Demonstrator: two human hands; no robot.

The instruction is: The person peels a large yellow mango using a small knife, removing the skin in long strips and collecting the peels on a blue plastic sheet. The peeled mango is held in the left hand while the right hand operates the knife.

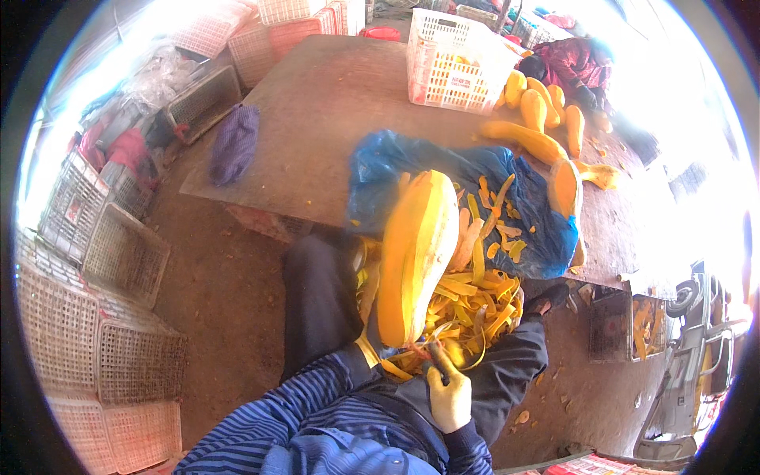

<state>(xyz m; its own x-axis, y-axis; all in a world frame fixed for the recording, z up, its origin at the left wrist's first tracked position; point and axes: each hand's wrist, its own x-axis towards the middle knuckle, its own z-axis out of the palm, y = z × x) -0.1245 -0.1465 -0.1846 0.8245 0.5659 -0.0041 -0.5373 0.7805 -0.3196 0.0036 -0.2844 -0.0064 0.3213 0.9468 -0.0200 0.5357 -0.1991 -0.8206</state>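
A large, long orange squash [415,255] stands over my lap, partly peeled in lengthwise bands. Its lower end is beside my right hand [445,380], which wears a cream glove with dark fingers and closes on a small hand tool [424,350], perhaps a peeler, blurred and partly hidden. My left hand [367,350] shows only at the glove's edge by the striped cuff; the rest is hidden behind the squash. Under and beside the squash, yellow peel strips [469,303] fill a container between my legs. A blue plastic sheet [380,172] bearing peel scraps lies over the table edge.
On the wooden table [309,119] are a white plastic crate [457,65], several orange squashes [534,110], a cut squash [564,187] and a purple cloth item [236,144]. Stacked crates [139,362] line the left. Another person [573,65] sits beyond the squashes. Peel-filled crate [647,326] at right.
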